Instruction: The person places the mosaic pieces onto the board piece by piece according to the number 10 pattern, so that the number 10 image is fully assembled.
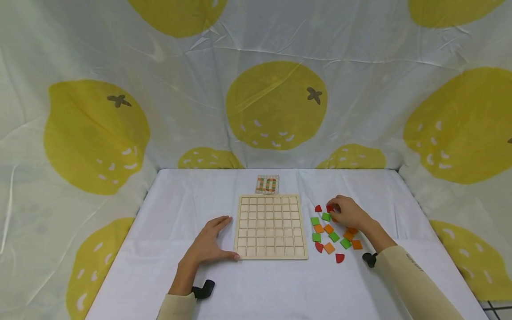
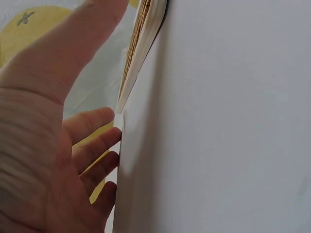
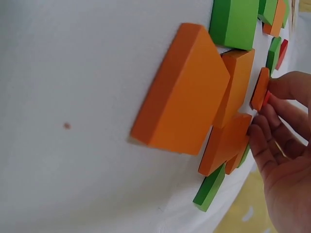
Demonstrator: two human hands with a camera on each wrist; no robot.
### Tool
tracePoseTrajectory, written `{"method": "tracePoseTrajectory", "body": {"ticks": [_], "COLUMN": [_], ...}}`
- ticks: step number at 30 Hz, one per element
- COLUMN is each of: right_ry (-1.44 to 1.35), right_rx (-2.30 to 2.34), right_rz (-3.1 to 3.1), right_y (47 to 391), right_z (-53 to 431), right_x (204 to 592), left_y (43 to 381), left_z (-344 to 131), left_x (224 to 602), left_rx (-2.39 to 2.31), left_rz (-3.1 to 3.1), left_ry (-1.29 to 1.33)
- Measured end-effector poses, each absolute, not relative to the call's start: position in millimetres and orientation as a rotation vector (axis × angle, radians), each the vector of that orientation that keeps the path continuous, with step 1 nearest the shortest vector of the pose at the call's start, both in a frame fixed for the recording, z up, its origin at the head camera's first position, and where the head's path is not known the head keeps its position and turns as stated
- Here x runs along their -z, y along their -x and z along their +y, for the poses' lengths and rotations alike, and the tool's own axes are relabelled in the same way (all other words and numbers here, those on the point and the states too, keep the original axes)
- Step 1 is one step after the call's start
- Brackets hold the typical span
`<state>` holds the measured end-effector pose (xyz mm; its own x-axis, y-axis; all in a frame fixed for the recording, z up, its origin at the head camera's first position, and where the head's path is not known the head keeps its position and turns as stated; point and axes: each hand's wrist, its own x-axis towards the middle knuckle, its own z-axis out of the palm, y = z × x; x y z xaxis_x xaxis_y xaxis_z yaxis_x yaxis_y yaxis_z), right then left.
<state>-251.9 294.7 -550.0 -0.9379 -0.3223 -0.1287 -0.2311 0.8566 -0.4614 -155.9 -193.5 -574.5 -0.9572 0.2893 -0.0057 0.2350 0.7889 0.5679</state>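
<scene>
Beige fabric sleeve [image 1: 416,284] nearest; left hand [image 1: 208,243] spread wide beside pale wooden gridded board [image 1: 272,257], centre; right hand [image 1: 347,212] pinching red quarter-round tile [image 1: 330,208], right; possible scattering of crowded green square tiles [image 1: 326,217] and orange square tiles [image 1: 329,229], from too low a lift.

Attire notes

Left sleeve [image 1: 178,307]: visible part plain beige. Right sleeve [image 1: 416,284]: same beige, small dark lettering [image 1: 414,262] near its lower end. Left-wrist unit [image 1: 206,289]: black, angled. Right-wrist unit [image 1: 370,260]: also black, rounded.

Left hand [image 1: 206,243] spread, right hand [image 1: 350,213] perhaps pinching
</scene>
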Motion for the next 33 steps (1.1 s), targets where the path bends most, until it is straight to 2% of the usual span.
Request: {"method": "tracePoseTrajectory", "body": {"ticks": [19, 33], "right_ry": [0.356, 0.552], "right_rx": [0.722, 0.895], "right_rz": [2.864, 2.903], "right_y": [253, 260], "right_z": [286, 227], "right_x": [555, 551], "left_y": [153, 152], "left_z": [-194, -191], "left_x": [584, 583], "left_rx": [-0.754, -0.795], "left_rz": [2.935, 2.916], "left_ry": [-0.556, -0.533]}}
